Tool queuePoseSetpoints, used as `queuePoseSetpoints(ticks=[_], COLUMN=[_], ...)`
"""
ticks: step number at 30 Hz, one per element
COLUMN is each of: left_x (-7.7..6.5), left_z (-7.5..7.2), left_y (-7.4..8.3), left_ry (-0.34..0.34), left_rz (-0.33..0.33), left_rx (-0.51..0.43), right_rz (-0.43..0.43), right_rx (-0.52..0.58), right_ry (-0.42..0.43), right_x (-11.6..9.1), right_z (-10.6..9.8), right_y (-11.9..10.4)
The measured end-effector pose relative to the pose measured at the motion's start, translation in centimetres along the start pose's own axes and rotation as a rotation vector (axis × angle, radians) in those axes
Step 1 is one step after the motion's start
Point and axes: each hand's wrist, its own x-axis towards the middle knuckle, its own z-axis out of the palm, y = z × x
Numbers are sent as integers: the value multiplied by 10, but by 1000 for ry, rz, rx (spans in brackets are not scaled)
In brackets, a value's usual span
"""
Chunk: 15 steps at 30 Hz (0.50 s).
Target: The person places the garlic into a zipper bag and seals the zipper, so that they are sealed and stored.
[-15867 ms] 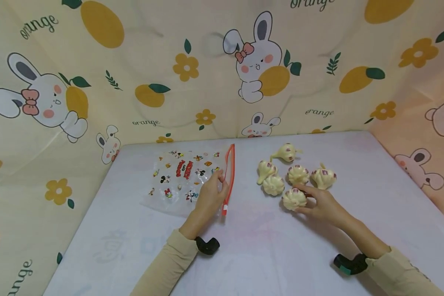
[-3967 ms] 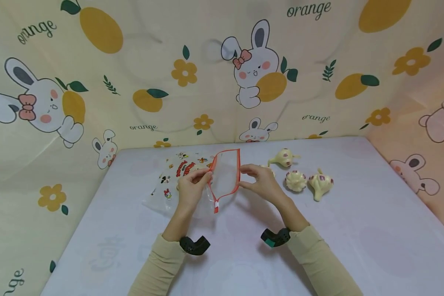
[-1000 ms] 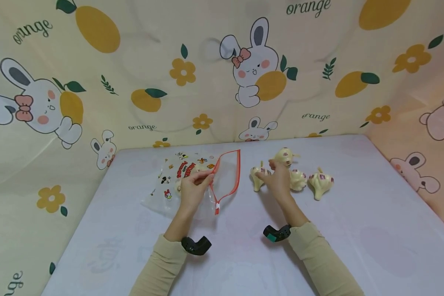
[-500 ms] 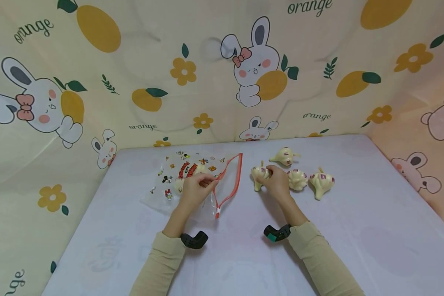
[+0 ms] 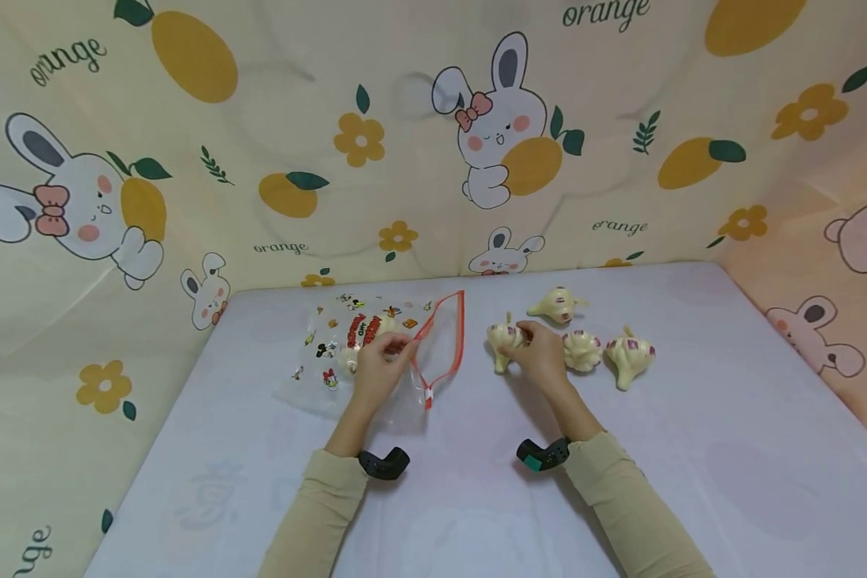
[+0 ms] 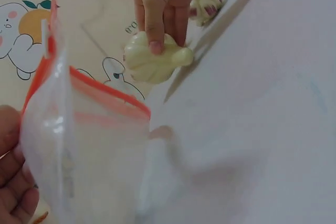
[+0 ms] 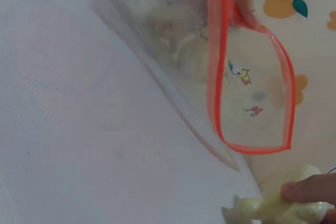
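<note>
My left hand [image 5: 383, 365] pinches one edge of the mouth of a clear zip bag [image 5: 393, 409] printed with cartoon figures. The red-rimmed mouth gapes toward the right. Pale garlic bulbs [image 5: 350, 361] show through the bag's plastic. With thumb and fingers my right hand [image 5: 542, 353] holds a garlic bulb [image 5: 503, 341], stem end toward me, to the right of the mouth and apart from it. In the left wrist view the held garlic bulb [image 6: 149, 64] hangs from the fingertips beyond the bag's opening. Part of that bulb is hidden by the fingers.
Three other garlic bulbs lie on the white table [image 5: 462, 498]: one bulb [image 5: 558, 305] behind my right hand, one bulb [image 5: 582, 352] right beside it, one bulb [image 5: 628, 359] farther right. A patterned cloth [image 5: 405, 120] stands behind the table.
Since the oldest frame, garlic has gone from table to bag. My right hand has left the bag's rim and taken hold of another bulb. The bag's mouth has shifted slightly left.
</note>
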Motion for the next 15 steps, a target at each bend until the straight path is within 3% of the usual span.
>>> queuePoseSetpoints(ticks=[8, 15], left_x=[3, 2], left_z=[2, 3], left_y=[1, 3], left_ry=[51, 43], left_rz=[-80, -127], left_rx=[-160, -149], right_rz=[-67, -109], right_rx=[58, 116], right_ry=[20, 28], right_x=[-2, -4], right_z=[-1, -3], right_y=[-5, -12])
